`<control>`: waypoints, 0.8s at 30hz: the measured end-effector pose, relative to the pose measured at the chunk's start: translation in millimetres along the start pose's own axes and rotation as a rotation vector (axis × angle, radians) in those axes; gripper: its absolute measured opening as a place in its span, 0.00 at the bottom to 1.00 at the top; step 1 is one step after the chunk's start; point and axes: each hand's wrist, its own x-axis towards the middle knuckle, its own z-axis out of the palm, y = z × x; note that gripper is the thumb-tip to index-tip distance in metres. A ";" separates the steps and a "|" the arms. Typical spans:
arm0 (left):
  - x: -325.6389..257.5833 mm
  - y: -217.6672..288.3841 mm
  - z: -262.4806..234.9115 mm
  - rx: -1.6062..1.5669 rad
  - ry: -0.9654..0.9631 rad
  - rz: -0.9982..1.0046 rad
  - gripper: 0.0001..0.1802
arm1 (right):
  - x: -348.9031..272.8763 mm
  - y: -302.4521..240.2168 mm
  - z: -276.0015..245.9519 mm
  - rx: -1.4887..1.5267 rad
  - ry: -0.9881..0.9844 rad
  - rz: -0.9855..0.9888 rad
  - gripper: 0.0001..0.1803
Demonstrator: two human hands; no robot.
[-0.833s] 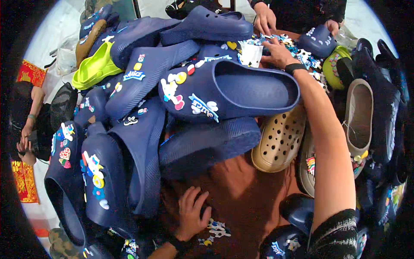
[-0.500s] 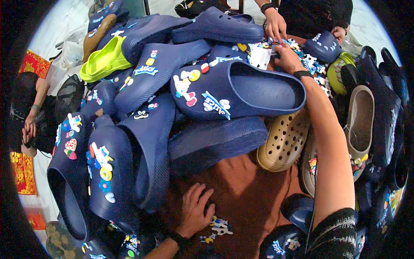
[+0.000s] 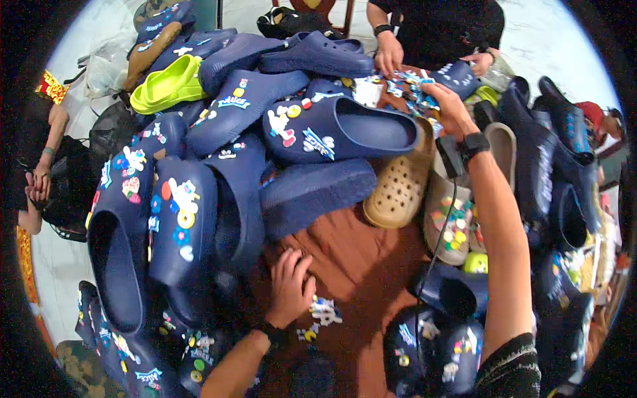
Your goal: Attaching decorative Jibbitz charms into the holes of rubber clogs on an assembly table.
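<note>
My left hand [image 3: 290,286] lies on the brown cloth [image 3: 335,249], its fingers extended and a little apart, holding nothing. Small white, blue and yellow shoe charms [image 3: 325,312] are scattered beside it. My right arm reaches forward, and my right hand [image 3: 452,111] is at the near right edge of a pile of shoe charms [image 3: 408,93]. Its fingers stretch toward the pile, and nothing shows clearly in them. Left of the hands, navy clogs are heaped up; one navy clog decorated with charms [image 3: 342,129] lies on top. A tan clog with holes [image 3: 397,189] stands between the heap and my right arm.
A lime-green clog [image 3: 169,86] sits on the far left of the heap. Beige clogs [image 3: 448,222] and more navy clogs [image 3: 531,149] are on the right. Across the table, another person's hand [image 3: 388,53] is at the charms; their other hand is beside a navy clog [image 3: 454,78].
The view has shifted, moving the heap leftward in the picture. My right hand has drawn back and right from the middle of the charm pile. My left hand stays on the cloth.
</note>
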 end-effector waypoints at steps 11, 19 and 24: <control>4.7 -23.9 -2.0 -0.155 0.140 0.112 0.18 | -346.1 -21.0 113.9 0.072 -0.330 0.331 0.18; -27.5 -4.5 -24.3 -0.358 0.119 -0.004 0.13 | -420.9 51.5 156.4 -0.302 -0.542 0.108 0.25; -49.1 2.7 -31.5 -0.387 0.156 -0.167 0.15 | -430.0 64.1 143.4 -0.333 -0.245 0.139 0.19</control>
